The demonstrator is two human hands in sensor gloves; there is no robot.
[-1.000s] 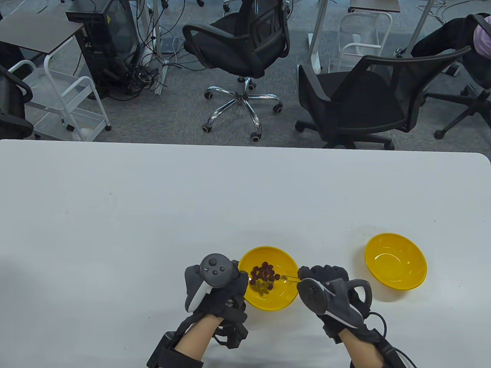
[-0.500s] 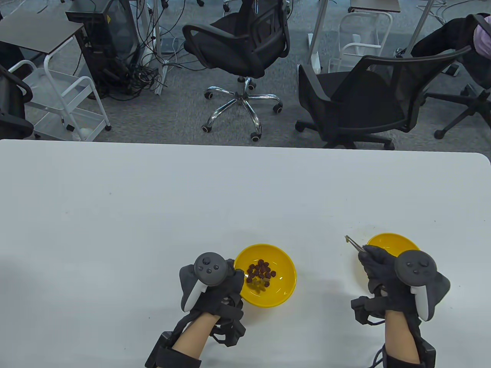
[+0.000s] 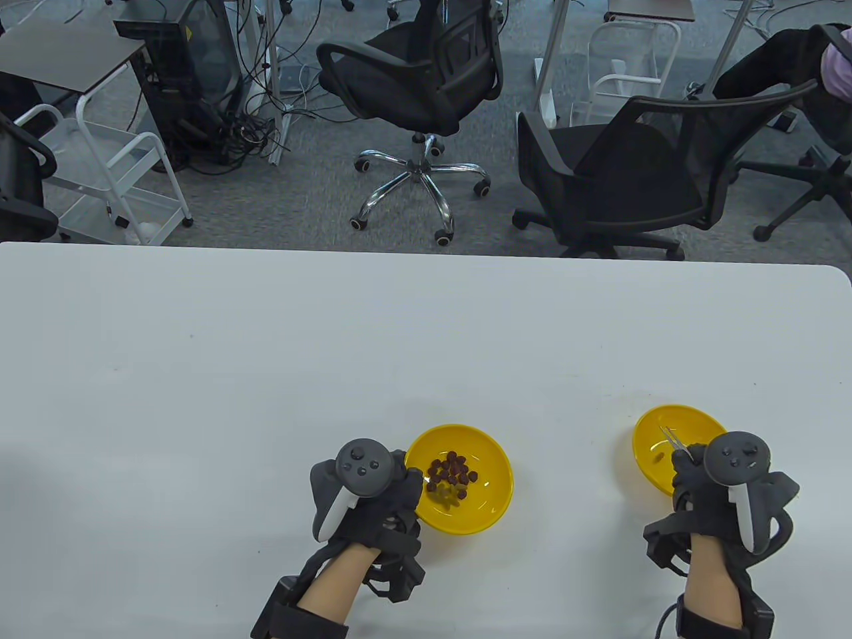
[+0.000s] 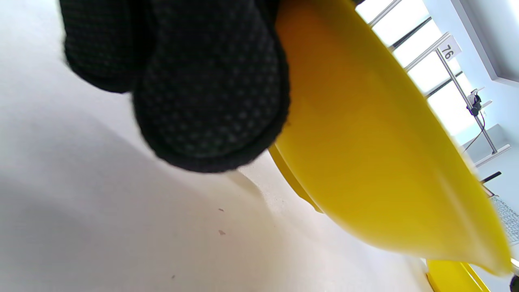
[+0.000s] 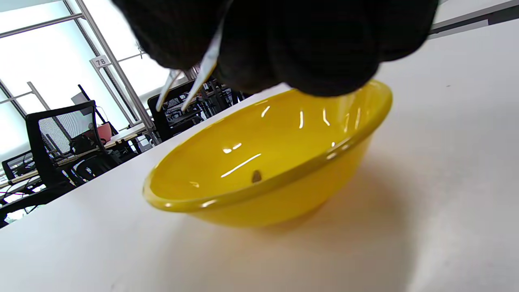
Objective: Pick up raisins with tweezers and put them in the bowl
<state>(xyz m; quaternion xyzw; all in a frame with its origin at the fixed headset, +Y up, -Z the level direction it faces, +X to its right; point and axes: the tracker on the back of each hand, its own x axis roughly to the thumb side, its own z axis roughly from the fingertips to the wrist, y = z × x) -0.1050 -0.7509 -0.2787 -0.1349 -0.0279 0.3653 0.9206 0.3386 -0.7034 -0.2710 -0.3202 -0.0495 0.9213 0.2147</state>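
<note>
A yellow bowl [image 3: 489, 502] near the table's front holds several dark raisins [image 3: 452, 471]. My left hand [image 3: 373, 492] rests against that bowl's left rim; its fingers [image 4: 211, 93] touch the outer wall [image 4: 365, 162]. A second yellow bowl [image 3: 649, 439] stands at the right, with one raisin [image 5: 256, 176] inside it [image 5: 284, 194]. My right hand [image 3: 715, 489] holds metal tweezers [image 3: 671, 439] over this bowl. The tweezer tips [image 5: 178, 91] are spread apart and empty.
The white table [image 3: 333, 346] stretches far behind both bowls. Beyond its far edge stand black office chairs [image 3: 413, 86] and a white trolley [image 3: 113, 173].
My right hand carried the tweezers from the left bowl over to the right bowl. The raisin held in the tips now lies inside the right bowl. My left hand barely moved.
</note>
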